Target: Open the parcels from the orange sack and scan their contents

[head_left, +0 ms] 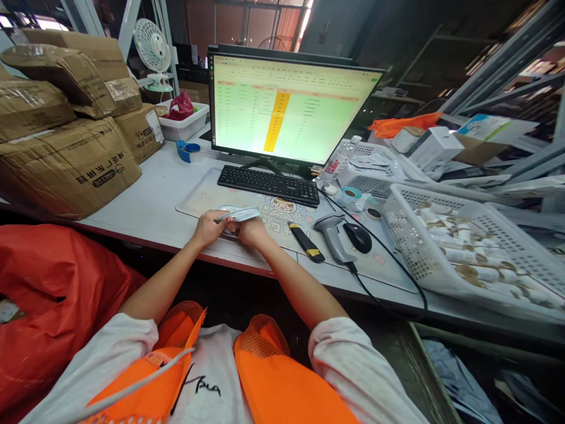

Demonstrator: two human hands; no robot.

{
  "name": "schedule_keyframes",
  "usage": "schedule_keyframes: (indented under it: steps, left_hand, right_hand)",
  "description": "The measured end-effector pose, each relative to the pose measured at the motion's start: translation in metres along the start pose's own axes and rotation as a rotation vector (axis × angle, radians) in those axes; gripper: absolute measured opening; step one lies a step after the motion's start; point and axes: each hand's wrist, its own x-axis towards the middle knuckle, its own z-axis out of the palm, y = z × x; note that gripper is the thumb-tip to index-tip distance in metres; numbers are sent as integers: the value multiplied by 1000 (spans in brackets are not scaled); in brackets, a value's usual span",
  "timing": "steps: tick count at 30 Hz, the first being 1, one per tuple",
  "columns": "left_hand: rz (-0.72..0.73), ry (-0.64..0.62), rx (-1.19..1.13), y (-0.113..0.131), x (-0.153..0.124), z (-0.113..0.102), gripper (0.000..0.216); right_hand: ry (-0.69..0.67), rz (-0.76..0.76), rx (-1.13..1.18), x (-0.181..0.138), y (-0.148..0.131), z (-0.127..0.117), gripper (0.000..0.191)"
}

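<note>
A thin, flat white and pale-blue packet (242,214) is held level just above the desk's front edge; its exact kind is unclear. My left hand (209,228) grips its left end, thumb and fingers closed on it. Under its right part, my right hand (253,229) is closed on the same packet, with the fingertips mostly hidden. Beneath lies a desk mat (198,203) with a cartoon print. To the right of my hands rest a black and yellow utility knife (306,242), a grey barcode scanner (333,235) and a black mouse (357,237).
A black keyboard (269,184) lies before a monitor (291,112) showing a spreadsheet. Taped cardboard boxes (66,171) are stacked at left, near a blue tape dispenser (188,150). White baskets stand right, one (401,229) holding several small rolls. The scanner's cable (399,268) crosses the desk.
</note>
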Motion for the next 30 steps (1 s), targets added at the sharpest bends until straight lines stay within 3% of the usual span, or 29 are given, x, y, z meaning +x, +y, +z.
schedule_keyframes:
  steps: [4,9,15,19,23,25,27,30]
  left_hand:
    - [4,18,-23,-1,3,0,72]
    - [-5,42,-33,1,2,2,76]
    - [-15,51,-23,3,2,6,75]
    - [-2,46,-12,1,3,7,73]
    - [8,-4,30,2,3,11,72]
    - [9,-19,44,3,4,12,72]
    - [12,-22,39,3,4,11,73]
    - [-10,-35,-8,2,5,4,72]
  right_hand:
    - [-112,-107,64,-12,10,-15,42]
    - [30,-106,113,-39,23,-12,32]
    - [-7,-81,416,-38,26,3,34]
    - [30,-166,582,-40,28,11,27]
    - [192,-242,432,-53,26,22,45]
    - [158,-314,277,-58,21,24,56]
    - [73,-338,130,-59,15,22,54]
    - [13,-195,-30,-55,3,14,50]
